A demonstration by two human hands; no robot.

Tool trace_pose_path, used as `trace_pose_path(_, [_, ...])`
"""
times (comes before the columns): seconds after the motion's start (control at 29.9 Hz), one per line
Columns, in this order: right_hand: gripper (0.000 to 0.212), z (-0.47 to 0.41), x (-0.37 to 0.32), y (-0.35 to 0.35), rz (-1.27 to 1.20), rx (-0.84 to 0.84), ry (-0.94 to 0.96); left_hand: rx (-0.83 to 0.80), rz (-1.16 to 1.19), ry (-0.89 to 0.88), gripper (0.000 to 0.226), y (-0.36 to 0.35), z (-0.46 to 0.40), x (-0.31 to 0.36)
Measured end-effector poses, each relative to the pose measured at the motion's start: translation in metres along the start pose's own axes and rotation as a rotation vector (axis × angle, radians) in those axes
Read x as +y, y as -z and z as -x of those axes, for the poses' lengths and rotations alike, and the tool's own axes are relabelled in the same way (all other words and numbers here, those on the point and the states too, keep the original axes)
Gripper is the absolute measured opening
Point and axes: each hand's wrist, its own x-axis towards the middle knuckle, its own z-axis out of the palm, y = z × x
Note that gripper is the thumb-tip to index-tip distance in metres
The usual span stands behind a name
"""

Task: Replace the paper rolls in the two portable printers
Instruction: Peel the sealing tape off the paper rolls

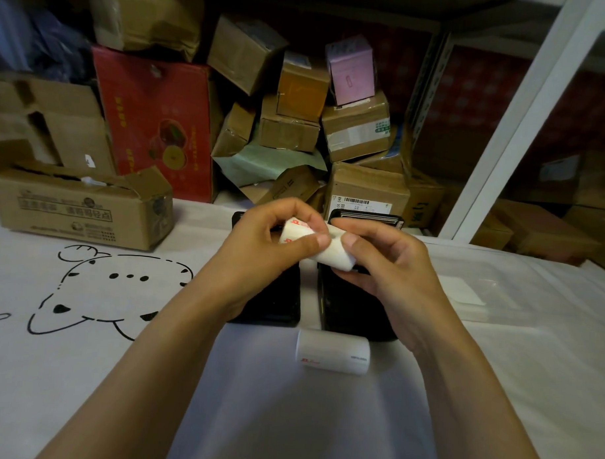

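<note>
The roll (pixel 314 245) is being held in the air above the two printers (pixel 357 300); its long axis is slanting down toward the right; the left hand (pixel 259 252) is pinching its upper end and the right hand (pixel 389 266) is gripping its lower end, just over the right printer; a second roll (pixel 333 351) is lying near.

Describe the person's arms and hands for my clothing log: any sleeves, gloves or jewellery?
Both forearms are bare up to the frame edge, with no sleeve showing. The left hand and right hand wear no gloves; no rings, watch or bracelet show. Fingernails look short and unpainted.
</note>
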Motion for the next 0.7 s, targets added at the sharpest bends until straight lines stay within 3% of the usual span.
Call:
trace_pose_path(0.23, [0.019,0.0004,-0.0002,-0.0048,-0.009,0.061,0.013,0.101,0.027,-0.068,0.008,-0.0052,-0.0012,-0.0017])
trace_pose_path(0.43, [0.018,0.0001,0.0011,-0.0034,-0.080,0.102,-0.055,0.088,0.228,0.052,0.013,-0.0107,-0.0011,-0.0030])
trace_pose_path(0.7, [0.014,0.0013,0.0011,-0.0081,-0.067,0.011,-0.111,0.060,0.245,0.074,0.010,-0.0013,-0.0010,-0.0010])
